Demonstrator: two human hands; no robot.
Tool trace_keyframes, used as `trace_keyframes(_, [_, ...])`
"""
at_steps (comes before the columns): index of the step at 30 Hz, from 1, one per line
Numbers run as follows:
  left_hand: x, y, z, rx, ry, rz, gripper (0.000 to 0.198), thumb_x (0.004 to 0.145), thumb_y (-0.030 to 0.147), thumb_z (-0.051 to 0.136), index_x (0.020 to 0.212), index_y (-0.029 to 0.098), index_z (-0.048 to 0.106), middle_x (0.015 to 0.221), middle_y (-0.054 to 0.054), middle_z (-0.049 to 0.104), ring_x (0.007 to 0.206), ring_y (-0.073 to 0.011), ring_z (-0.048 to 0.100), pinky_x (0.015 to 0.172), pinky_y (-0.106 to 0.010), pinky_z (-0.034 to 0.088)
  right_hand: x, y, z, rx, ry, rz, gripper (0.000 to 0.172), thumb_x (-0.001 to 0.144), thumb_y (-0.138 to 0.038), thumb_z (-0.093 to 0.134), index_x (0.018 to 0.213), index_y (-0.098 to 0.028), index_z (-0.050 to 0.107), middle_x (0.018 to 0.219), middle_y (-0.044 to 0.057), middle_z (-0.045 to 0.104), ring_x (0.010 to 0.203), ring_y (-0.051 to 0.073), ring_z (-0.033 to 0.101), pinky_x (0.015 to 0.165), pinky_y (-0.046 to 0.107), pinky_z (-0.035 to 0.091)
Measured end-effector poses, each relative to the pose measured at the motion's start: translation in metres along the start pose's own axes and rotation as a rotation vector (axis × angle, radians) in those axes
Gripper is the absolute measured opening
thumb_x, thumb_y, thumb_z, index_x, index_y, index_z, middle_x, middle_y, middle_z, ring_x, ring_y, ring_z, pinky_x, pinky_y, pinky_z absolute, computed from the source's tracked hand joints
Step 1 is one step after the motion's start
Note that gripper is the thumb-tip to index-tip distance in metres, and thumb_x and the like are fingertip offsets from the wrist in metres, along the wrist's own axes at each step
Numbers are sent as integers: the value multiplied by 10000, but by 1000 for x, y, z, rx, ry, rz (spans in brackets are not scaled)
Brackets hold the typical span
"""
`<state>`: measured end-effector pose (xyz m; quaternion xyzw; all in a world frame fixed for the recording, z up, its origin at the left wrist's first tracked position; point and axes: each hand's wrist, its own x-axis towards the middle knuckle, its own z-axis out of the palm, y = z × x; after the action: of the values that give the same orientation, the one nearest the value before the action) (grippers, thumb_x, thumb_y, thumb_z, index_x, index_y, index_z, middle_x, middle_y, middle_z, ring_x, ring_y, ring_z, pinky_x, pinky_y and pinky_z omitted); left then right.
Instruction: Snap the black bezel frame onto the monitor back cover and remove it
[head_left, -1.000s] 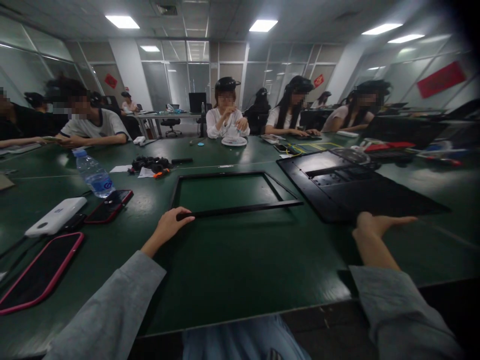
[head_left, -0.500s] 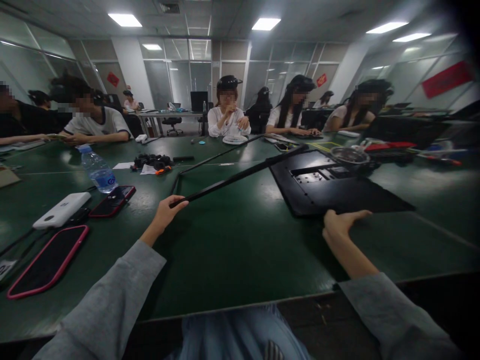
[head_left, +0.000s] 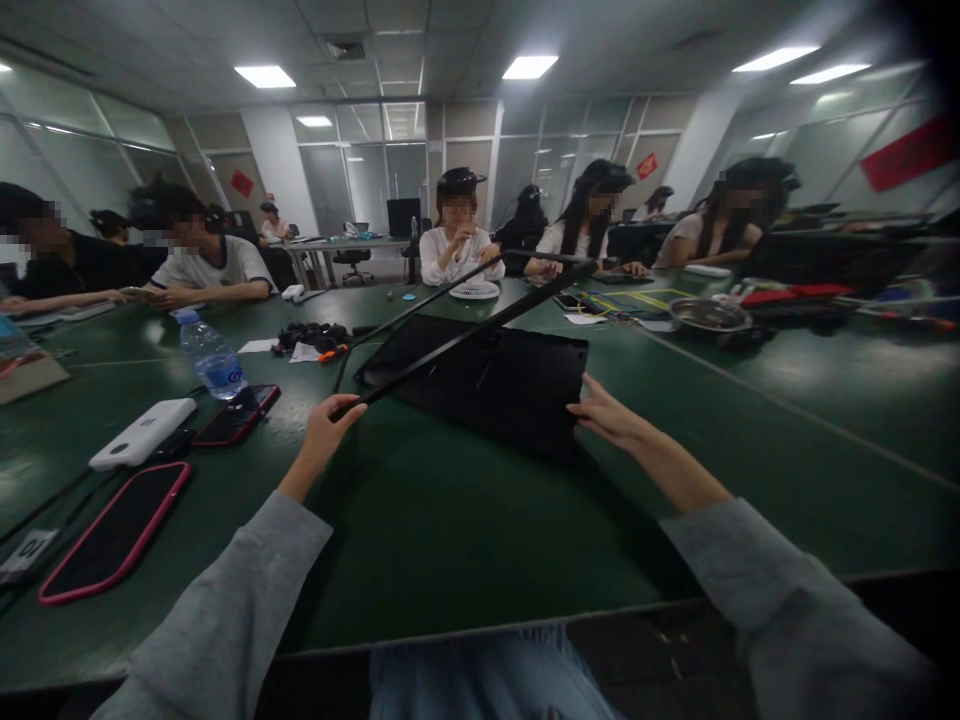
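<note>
In my left hand [head_left: 335, 428] is the near corner of a thin black rectangular frame [head_left: 465, 347], pinched between thumb and fingers. The frame tilts up and away, its far side raised above the table. A flat black panel [head_left: 517, 385], which looks like the back cover of a monitor, lies partly below and behind the frame's near bar. My right hand [head_left: 611, 415] grips the panel's right edge, thumb at the upper corner side and fingers around the border. Part of the panel is hidden behind the frame.
On the green table [head_left: 450, 540], a water bottle [head_left: 214, 360], a white power bank [head_left: 142, 433] and two phones, one a pink-rimmed phone [head_left: 116, 535], lie left. A metal bowl [head_left: 709, 315] and cables stand right. A small white fan [head_left: 474, 290] is near a person opposite.
My right hand has moved left with the black panel, bringing it from the right side to beneath the frame. My left hand keeps hold of the frame, whose far side is now higher.
</note>
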<state>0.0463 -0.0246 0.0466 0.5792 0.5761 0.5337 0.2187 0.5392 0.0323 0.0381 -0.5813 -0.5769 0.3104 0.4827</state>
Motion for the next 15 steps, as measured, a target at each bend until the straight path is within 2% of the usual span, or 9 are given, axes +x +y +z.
trace_keyframes(2, [-1,2,-1,67,-18,44,549,732,633,755,1016,163,749,967,-101,772,902,-268,711,845,-399,556,20,2,-8,44,-4,22,604,735,-352,731,1319,-259,610,857,33,708,764,209,668,744,409,587])
trace_keyframes(5, [-4,3,-1,167,-29,122,492,780,626,725,1003,188,753,1012,-93,770,961,-275,704,915,-416,539,42,8,-21,112,273,-28,442,753,-470,737,1115,-224,673,802,37,688,795,217,668,797,405,587])
trace_keyframes(6, [-5,3,0,198,-24,157,474,791,623,721,993,196,754,1021,-91,768,972,-274,700,931,-419,533,45,10,-26,172,342,-32,409,774,-525,716,1055,-229,672,801,46,691,820,224,676,813,401,588])
trace_keyframes(7, [-6,4,2,229,-19,199,453,803,617,718,981,202,754,1023,-89,766,976,-272,697,938,-420,528,47,10,-31,260,347,-24,409,803,-591,675,1009,-238,663,814,60,702,850,233,687,826,401,590])
trace_keyframes(8, [-7,5,4,261,-19,247,429,817,605,716,971,207,755,1018,-87,764,973,-268,694,937,-419,525,47,10,-37,361,288,-2,441,830,-658,618,979,-244,653,842,78,719,881,244,698,835,408,593])
trace_keyframes(10, [-10,7,9,330,-37,344,375,849,569,713,969,217,759,1000,-80,761,965,-262,687,926,-418,520,44,9,-45,512,59,54,516,852,-743,538,960,-249,642,926,109,747,929,264,713,837,426,600])
trace_keyframes(12, [-13,10,14,392,-64,419,330,879,529,707,992,225,761,991,-73,761,960,-257,682,912,-418,513,41,10,-49,487,-78,59,484,811,-702,645,977,-247,647,978,104,756,917,262,719,815,415,603])
trace_keyframes(13, [-15,12,17,418,-77,441,316,891,515,704,1010,228,760,994,-71,761,961,-256,680,906,-417,509,41,12,-49,414,-65,31,454,769,-636,730,988,-246,652,964,87,754,879,251,715,800,401,600])
trace_keyframes(15, [-18,14,22,455,-103,454,306,908,499,696,1048,232,752,1017,-69,761,978,-254,677,900,-414,504,44,19,-46,231,55,-64,429,719,-513,799,1023,-242,663,888,46,734,799,227,692,787,388,587])
